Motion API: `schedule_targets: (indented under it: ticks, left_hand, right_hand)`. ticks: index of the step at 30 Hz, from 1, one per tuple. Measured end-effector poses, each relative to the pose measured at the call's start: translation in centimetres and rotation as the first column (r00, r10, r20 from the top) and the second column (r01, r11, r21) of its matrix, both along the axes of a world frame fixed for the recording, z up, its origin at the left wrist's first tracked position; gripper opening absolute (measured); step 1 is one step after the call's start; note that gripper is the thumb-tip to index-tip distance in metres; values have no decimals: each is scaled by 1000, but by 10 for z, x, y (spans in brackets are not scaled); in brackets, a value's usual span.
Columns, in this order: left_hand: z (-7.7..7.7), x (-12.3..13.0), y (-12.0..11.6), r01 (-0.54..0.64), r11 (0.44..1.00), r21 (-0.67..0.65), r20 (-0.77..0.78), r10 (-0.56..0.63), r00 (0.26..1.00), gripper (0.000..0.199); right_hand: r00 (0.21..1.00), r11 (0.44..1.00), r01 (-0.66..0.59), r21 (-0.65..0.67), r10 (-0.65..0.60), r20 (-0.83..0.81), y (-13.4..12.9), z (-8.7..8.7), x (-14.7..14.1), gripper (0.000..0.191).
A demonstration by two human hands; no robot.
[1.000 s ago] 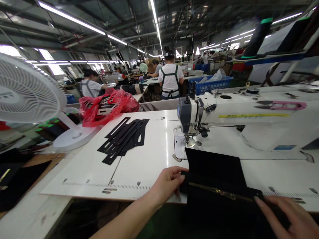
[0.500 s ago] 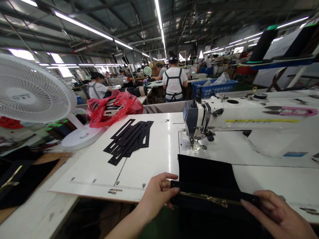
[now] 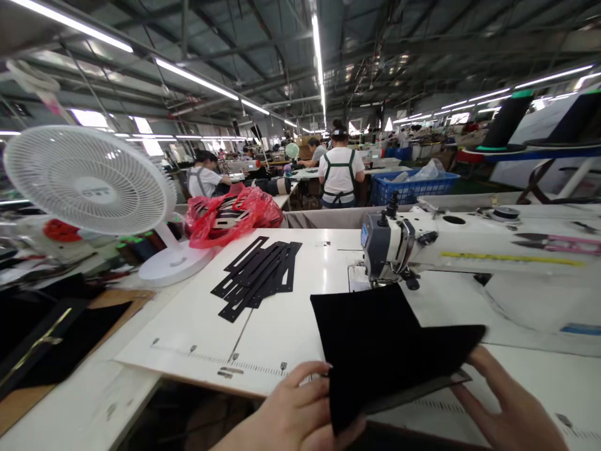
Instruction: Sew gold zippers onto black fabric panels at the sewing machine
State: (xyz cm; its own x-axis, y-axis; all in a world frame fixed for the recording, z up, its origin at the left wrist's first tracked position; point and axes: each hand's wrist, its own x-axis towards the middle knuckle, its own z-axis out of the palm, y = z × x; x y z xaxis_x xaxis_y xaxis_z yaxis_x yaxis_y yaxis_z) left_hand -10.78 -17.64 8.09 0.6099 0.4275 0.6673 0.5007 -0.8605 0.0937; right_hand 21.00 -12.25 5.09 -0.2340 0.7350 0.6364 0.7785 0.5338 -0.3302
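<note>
A large garment factory floor, seen from one sewing station.

An industrial sewing machine (image 3: pixel 399 247) stands on a long white worktable (image 3: pixel 197 326) marked with a printed ruler; a stack of black cut strips (image 3: pixel 259 277) lies on it beside a white desk fan (image 3: pixel 94 188) and a red plastic bag (image 3: pixel 232 216); thread cones (image 3: pixel 507 119) sit on a raised stand; a blue crate (image 3: pixel 413 186) holds material; further back, people in white shirts and dark aprons (image 3: pixel 340 178) work at rows of tables under long strip lights (image 3: pixel 319 56) and an open metal roof.
</note>
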Motion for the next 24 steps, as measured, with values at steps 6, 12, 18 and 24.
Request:
schedule_targets:
  ticks: [6, 12, 18, 24]
  left_hand:
    - [-53, -4, -7, 14, 999, -45, -163, -22, 986, 27]
    - [-69, -7, -6, 24, 994, -111, -141, -39, 989, 26]
    - [-62, -3, -3, 70, 993, -100, -143, -84, 986, 33]
    - [-66, -2, -3, 17, 996, -87, -161, -31, 986, 31]
  right_hand:
    - [954, 943, -280, -178, 294, 59, -15, -18, 4, 16]
    - [966, 853, -256, -454, 236, -103, -8, 22, -16, 48]
    - [891, 772, -452, -447, 413, -188, -13, 30, -25, 14]
    - [921, 885, -380, -271, 388, -27, -45, -14, 12, 21]
